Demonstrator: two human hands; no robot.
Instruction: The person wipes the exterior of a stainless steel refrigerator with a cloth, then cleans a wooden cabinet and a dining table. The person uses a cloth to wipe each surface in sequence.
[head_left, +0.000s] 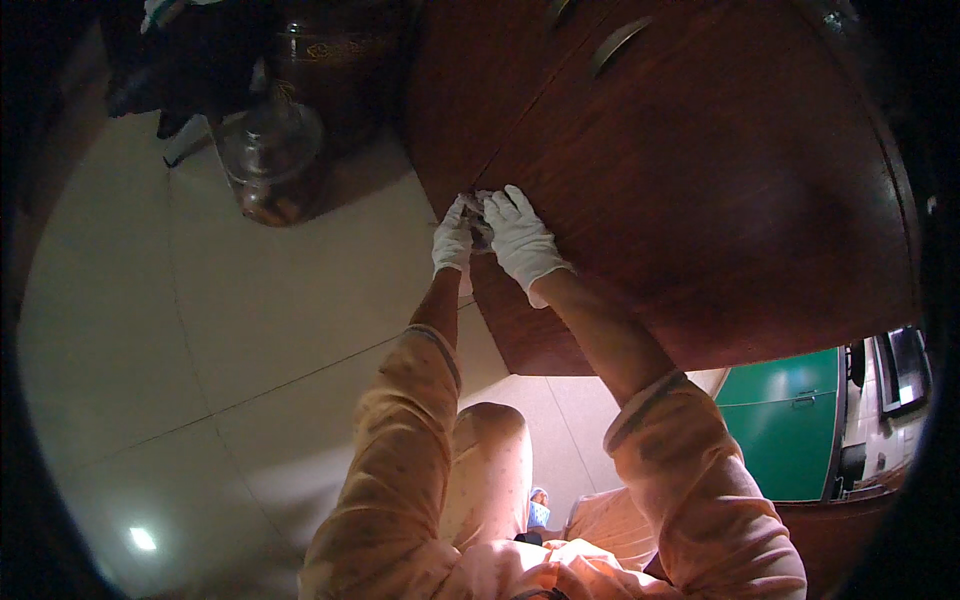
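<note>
Both my hands wear white gloves and are close together at the edge of a dark red-brown wooden panel (675, 202). Between them shows a small crumpled greyish piece (481, 234), thin like cloth or film; what it is I cannot tell. My left hand (452, 244) has its fingers bent in on this piece, at the panel's left edge. My right hand (521, 236) rests over the panel, palm down, its fingertips against the upper part of the piece. Its thumb is hidden. A straight seam runs up the wood from the fingertips.
Curved handles (619, 45) flank the seam higher up. On the pale tiled floor (112, 315) to the left stands a round vessel with a clear cover (274, 150), beside dark objects (187, 60). My knee (491, 435) is below my hands. A green cabinet (784, 427) appears at right.
</note>
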